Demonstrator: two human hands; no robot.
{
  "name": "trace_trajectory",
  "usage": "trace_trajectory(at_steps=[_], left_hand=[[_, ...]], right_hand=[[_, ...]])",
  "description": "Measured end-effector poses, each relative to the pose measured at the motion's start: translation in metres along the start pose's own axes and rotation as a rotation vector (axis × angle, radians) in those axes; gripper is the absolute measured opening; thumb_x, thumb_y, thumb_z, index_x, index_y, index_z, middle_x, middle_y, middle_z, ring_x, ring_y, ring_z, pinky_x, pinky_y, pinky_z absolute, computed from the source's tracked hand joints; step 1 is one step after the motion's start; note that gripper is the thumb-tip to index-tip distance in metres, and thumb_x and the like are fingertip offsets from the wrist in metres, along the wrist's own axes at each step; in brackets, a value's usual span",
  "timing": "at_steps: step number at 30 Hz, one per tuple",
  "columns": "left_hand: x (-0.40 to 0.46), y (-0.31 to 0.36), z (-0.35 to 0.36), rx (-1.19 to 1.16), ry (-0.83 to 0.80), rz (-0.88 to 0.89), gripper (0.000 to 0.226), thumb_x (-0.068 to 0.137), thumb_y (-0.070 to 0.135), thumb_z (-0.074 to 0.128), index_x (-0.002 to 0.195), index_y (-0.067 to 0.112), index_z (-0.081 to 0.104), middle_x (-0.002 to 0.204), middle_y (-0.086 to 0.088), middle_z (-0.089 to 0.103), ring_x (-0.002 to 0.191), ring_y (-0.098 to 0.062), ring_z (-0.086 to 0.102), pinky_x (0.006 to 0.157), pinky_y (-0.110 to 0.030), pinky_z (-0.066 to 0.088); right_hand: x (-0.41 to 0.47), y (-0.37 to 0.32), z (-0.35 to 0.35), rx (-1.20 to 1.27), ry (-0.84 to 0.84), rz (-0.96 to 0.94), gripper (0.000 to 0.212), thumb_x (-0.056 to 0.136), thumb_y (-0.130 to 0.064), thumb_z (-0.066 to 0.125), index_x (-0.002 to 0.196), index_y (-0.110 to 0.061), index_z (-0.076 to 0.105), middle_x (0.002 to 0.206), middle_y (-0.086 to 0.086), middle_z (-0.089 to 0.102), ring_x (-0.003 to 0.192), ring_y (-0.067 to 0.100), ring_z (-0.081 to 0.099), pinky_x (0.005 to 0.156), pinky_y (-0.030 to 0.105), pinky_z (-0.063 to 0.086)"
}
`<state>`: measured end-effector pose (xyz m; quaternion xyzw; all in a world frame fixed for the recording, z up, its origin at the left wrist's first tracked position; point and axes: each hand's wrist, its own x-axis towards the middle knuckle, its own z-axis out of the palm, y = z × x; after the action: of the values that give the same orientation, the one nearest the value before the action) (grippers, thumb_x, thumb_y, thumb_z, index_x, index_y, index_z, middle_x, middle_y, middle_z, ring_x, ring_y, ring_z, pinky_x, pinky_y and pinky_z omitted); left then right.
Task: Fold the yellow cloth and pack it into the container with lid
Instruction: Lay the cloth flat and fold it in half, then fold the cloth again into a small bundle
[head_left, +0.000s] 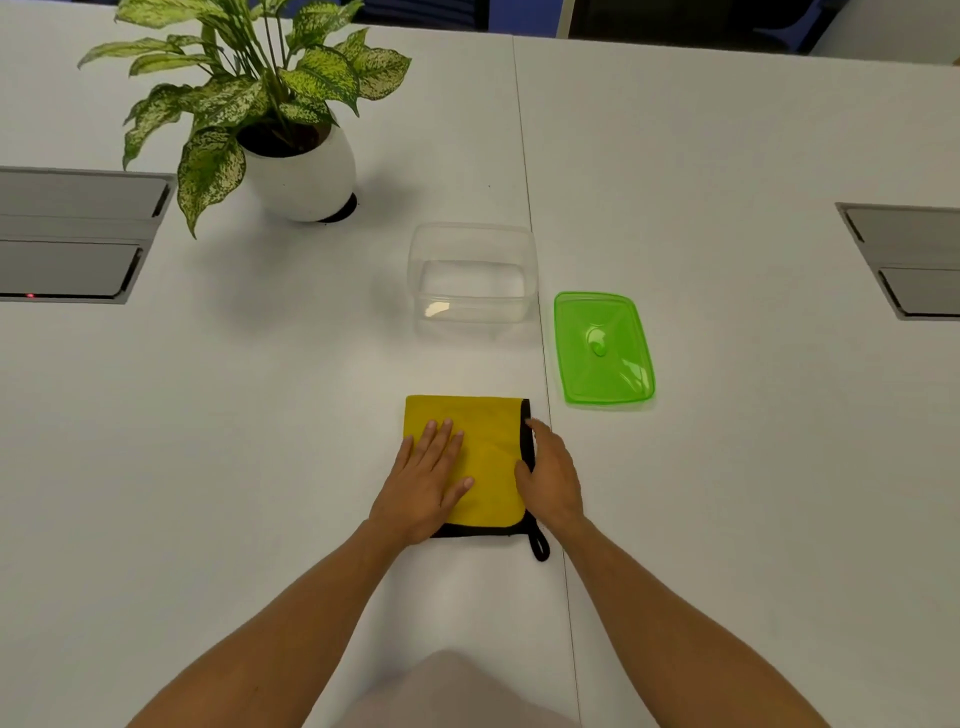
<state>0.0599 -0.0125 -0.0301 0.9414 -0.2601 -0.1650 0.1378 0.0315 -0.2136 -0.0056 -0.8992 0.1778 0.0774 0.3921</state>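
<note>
The yellow cloth (485, 441) with black trim and a black loop lies folded into a rectangle on the white table, just in front of me. My left hand (428, 480) presses flat on its left half with straight fingers. My right hand (550, 475) rests along the cloth's right black edge, fingers curved against it; whether it pinches the edge is unclear. The clear plastic container (472, 278) stands open and empty beyond the cloth. Its green lid (602, 348) lies flat on the table to the container's right.
A potted plant in a white pot (304, 171) stands at the back left. Grey cable hatches are set into the table at the far left (72, 234) and far right (909, 260). A seam (540, 312) runs down the table beside the container.
</note>
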Motion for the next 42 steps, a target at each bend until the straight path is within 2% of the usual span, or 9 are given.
trace_trajectory(at_steps=[5,9,15,23,25,28,32,38,42], left_hand=[[0.013,-0.006,0.013,0.016,-0.034,-0.029,0.078,0.089,0.069,0.007,0.149,0.023,-0.014,0.157,-0.004,-0.021,0.145,-0.023,-0.021,0.117,-0.042,-0.013],[0.012,-0.007,0.023,0.077,-0.014,-0.027,0.082,0.091,0.067,0.016,0.152,0.014,0.006,0.16,-0.013,0.0,0.148,-0.031,-0.005,0.119,-0.051,-0.003],[0.011,-0.009,0.03,0.069,0.047,-0.022,0.08,0.093,0.066,0.027,0.153,0.015,0.013,0.161,-0.012,0.008,0.149,-0.028,0.001,0.119,-0.051,0.005],[0.013,-0.006,0.027,-0.086,0.049,-0.144,0.075,0.095,0.062,0.017,0.153,0.018,-0.002,0.16,0.0,-0.009,0.148,-0.018,-0.012,0.119,-0.044,-0.009],[0.015,-0.008,0.023,-0.241,0.093,-0.184,0.067,0.099,0.053,0.021,0.153,0.018,0.001,0.159,0.005,-0.01,0.148,-0.016,-0.01,0.118,-0.037,-0.01],[0.015,-0.01,0.012,-0.435,0.244,-0.242,0.054,0.1,0.028,0.043,0.149,0.01,0.027,0.16,-0.005,0.013,0.147,-0.025,0.015,0.119,-0.039,0.012],[0.018,-0.006,-0.006,-0.722,0.373,-0.63,0.062,0.088,0.02,0.065,0.142,0.009,0.036,0.149,-0.014,0.034,0.132,-0.031,0.04,0.109,-0.044,0.036],[0.025,-0.019,-0.025,-0.986,0.074,-0.817,0.068,0.081,0.018,0.074,0.137,0.012,0.035,0.137,-0.016,0.047,0.116,-0.034,0.052,0.091,-0.045,0.047],[0.027,-0.023,-0.026,-1.11,0.002,-0.82,0.053,0.084,0.016,0.07,0.13,0.01,0.044,0.13,-0.015,0.054,0.111,-0.034,0.056,0.092,-0.047,0.049]], right_hand=[[0.022,0.001,0.004,-0.309,-0.1,-0.142,0.06,0.093,-0.01,0.045,0.149,-0.021,0.027,0.156,0.012,0.025,0.133,0.033,0.036,0.105,0.044,0.038],[0.032,0.003,0.011,-0.522,-0.157,-0.137,0.058,0.098,-0.029,0.042,0.15,-0.017,0.02,0.159,0.01,0.018,0.139,0.03,0.029,0.104,0.044,0.036],[0.037,0.007,0.014,-0.567,-0.231,-0.04,0.065,0.099,-0.036,0.032,0.152,-0.022,-0.005,0.162,-0.001,-0.005,0.148,0.023,-0.001,0.116,0.054,0.014],[0.036,0.013,0.015,-0.576,-0.281,0.009,0.064,0.099,-0.04,0.023,0.147,-0.033,-0.019,0.161,-0.002,-0.014,0.147,0.022,-0.016,0.116,0.06,-0.004],[0.035,0.01,0.014,-0.562,-0.243,0.014,0.064,0.099,-0.041,0.027,0.149,-0.033,-0.013,0.162,0.003,-0.008,0.148,0.026,-0.01,0.117,0.058,0.002],[0.027,0.002,0.013,-0.422,-0.038,0.016,0.068,0.095,-0.039,0.045,0.151,-0.021,0.012,0.154,0.015,0.027,0.14,0.032,0.026,0.109,0.05,0.029],[0.022,-0.003,0.013,-0.162,0.003,0.21,0.077,0.086,-0.031,0.062,0.147,-0.009,0.02,0.136,0.018,0.045,0.123,0.034,0.044,0.095,0.045,0.043],[0.03,-0.005,0.008,0.068,-0.067,0.404,0.067,0.079,-0.017,0.069,0.135,-0.007,0.033,0.111,0.014,0.059,0.093,0.029,0.059,0.07,0.035,0.048],[0.037,-0.002,0.004,0.192,-0.136,0.466,0.016,0.074,-0.004,0.066,0.086,-0.008,0.057,0.074,0.0,0.055,0.071,0.021,0.056,0.065,0.039,0.054]])
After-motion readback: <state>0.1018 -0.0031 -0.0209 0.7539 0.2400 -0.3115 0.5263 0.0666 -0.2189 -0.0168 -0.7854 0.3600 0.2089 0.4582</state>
